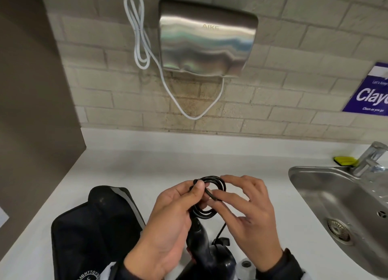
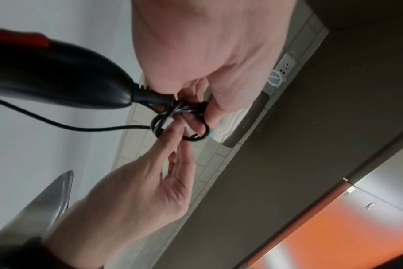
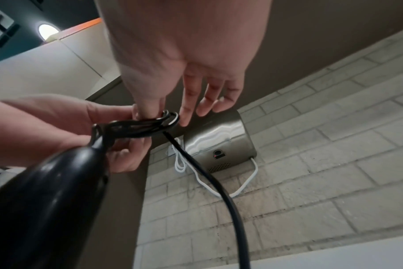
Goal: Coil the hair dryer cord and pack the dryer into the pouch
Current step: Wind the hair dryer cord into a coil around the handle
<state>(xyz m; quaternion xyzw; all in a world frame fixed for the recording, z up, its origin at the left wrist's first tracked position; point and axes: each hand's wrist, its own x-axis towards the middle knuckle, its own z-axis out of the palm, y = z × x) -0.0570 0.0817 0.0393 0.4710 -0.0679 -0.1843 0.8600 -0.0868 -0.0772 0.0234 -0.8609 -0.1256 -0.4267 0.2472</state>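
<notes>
Over the white counter (image 1: pixel 147 164) I hold a small coil of black cord (image 1: pixel 213 178) between both hands. My left hand (image 1: pixel 195 193) grips the coil, thumb pressed on its near side. My right hand (image 1: pixel 218 192) pinches a strand of the coil with thumb and forefinger, the other fingers spread. Below the coil hangs the black hair dryer (image 1: pixel 199 244); the left wrist view shows its handle (image 2: pixel 58 76) with a red switch. A loose length of cord (image 3: pixel 219 182) trails down from the coil (image 3: pixel 138 125). The black pouch (image 1: pixel 94 227) lies on the counter, left of my hands.
A steel sink (image 1: pixel 315 174) with a tap (image 1: pixel 369 160) and a yellow sponge (image 1: pixel 344 161) is at the right. On the tiled wall hang a steel hand dryer (image 1: pixel 207 40), its white cable (image 1: pixel 138 38) and a purple sign (image 1: pixel 371 92).
</notes>
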